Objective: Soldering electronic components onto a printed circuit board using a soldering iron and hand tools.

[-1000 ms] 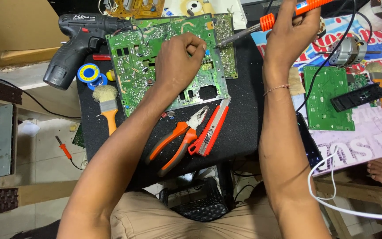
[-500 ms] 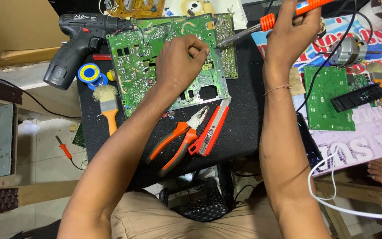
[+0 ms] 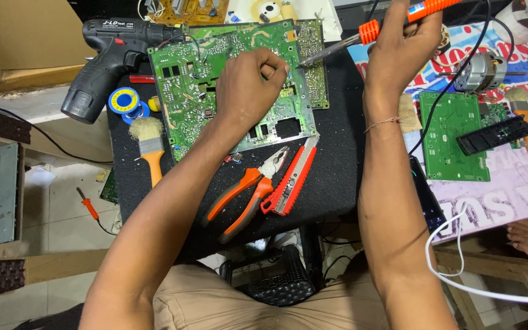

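Two hands: both over the green circuit board, flat on the black mat.
Left hand: curled, fingertips pinning the board steady.
Right hand: closed on the orange soldering iron, tip angled down to the board's right edge.
Pliers, cutter: parked nearby, within reach.

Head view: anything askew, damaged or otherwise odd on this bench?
Nothing looks damaged or spilled. The circuit board lies tilted on the black mat, its left corner resting against the drill. A white cable hangs off the bench edge. Pliers and cutter lie loose beside the board.
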